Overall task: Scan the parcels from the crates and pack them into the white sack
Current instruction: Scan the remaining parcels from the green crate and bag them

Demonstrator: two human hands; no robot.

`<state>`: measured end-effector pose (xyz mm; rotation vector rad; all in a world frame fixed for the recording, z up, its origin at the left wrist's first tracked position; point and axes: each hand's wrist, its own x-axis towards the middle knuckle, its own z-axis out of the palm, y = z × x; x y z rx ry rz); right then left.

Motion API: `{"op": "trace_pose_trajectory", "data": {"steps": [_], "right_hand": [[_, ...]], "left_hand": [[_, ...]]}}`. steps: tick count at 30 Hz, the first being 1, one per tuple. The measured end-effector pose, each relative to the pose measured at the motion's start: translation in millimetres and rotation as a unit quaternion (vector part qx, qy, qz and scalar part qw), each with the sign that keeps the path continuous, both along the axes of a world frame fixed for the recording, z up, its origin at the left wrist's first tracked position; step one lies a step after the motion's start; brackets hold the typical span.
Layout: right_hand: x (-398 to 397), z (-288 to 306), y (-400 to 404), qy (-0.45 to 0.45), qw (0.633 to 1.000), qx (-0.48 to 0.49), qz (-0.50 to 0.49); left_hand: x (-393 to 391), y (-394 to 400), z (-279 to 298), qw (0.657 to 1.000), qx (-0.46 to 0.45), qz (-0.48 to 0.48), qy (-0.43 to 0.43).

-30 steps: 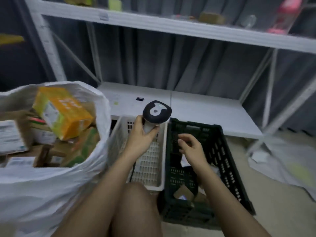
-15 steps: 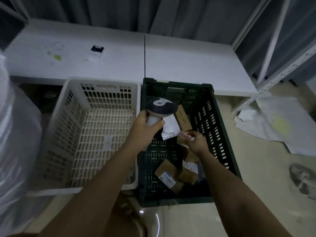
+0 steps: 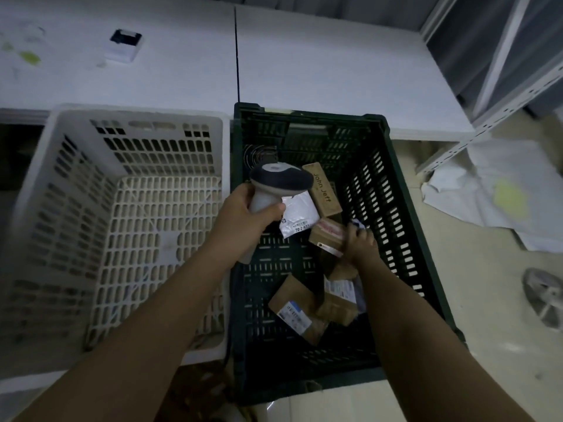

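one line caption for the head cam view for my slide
Left hand holds a scanner over the green crate while the right hand grips a small brown parcel.

Your single head camera looks steeply down and forward, close over the green crate (image 3: 393,190) and white crate (image 3: 61,184), with the low white shelf (image 3: 320,65) filling the frame's top.

Low white counter (image 3: 320,65) at the back — small black-and-white box (image 3: 124,46) and yellow-green smudges (image 3: 30,57) on it. Beige floor (image 3: 493,315) — white crate (image 3: 128,208) beside green crate (image 3: 396,223), crumpled white sheets (image 3: 499,193) right.
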<state>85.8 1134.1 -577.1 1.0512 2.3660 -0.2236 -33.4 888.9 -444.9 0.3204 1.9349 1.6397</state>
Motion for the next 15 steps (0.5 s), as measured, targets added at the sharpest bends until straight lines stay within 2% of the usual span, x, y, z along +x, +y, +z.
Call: {"op": "trace_pose_trajectory", "data": {"steps": [4, 7, 8, 10, 12, 15], "right_hand": [[9, 7, -11, 0.028, 0.998, -0.044, -0.028], [21, 25, -30, 0.145, 0.98, -0.09, -0.104], [26, 33, -37, 0.215, 0.958, -0.127, -0.139], [37, 54, -57, 0.34, 0.885, -0.23, -0.219], [45, 79, -80, 0.386, 0.813, -0.335, -0.279], [56, 111, -113, 0.424, 0.753, -0.415, -0.285]], "left_hand": [[3, -8, 2, 1.0, -0.007, 0.019, 0.004], [14, -18, 9, 0.999, -0.002, 0.045, 0.005], [19, -21, 14, 0.999, 0.002, 0.05, 0.003], [28, -28, 27, 0.998, 0.011, 0.057, 0.004], [37, -36, 42, 0.997, 0.019, 0.066, 0.02], [51, -54, 64, 0.994, 0.03, 0.103, 0.029]]}}
